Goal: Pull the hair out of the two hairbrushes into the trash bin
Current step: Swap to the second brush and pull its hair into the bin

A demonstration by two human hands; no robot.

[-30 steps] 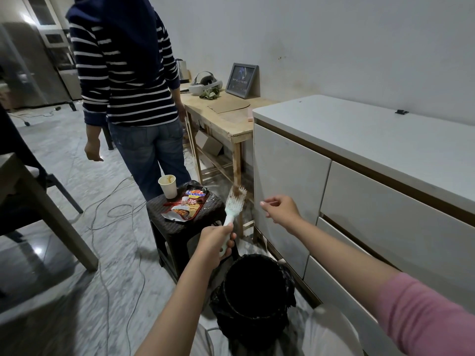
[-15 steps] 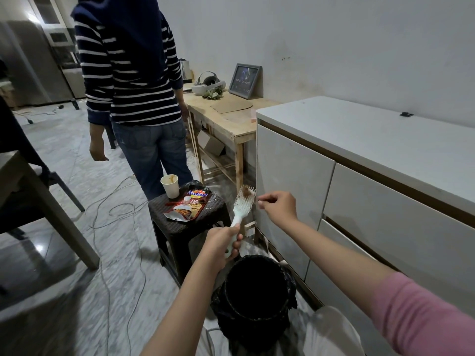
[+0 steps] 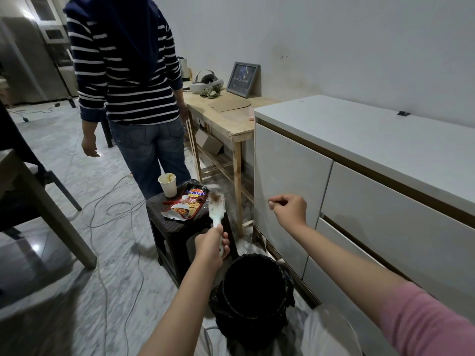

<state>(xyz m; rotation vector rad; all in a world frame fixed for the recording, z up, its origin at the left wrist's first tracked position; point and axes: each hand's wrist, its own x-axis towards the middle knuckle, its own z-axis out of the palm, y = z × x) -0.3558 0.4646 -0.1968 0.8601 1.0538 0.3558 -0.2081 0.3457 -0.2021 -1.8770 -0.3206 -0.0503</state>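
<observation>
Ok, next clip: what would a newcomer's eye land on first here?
Probably the white hairbrush held upright by the left hand in the middle, brown hair matted in its bristles, with the black trash bin just below. The right hand is raised beside the white cabinet, fingertips pinched together. Behind, a person in a striped top stands with their back turned.

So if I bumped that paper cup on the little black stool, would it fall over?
Probably, yes. The paper cup looks thin and light, so a small bump could tip it. It is taller than its narrow base and stands near the edge of the stool, so it might drop to the floor. Something brownish shows inside near the rim, so it could spill.
</observation>
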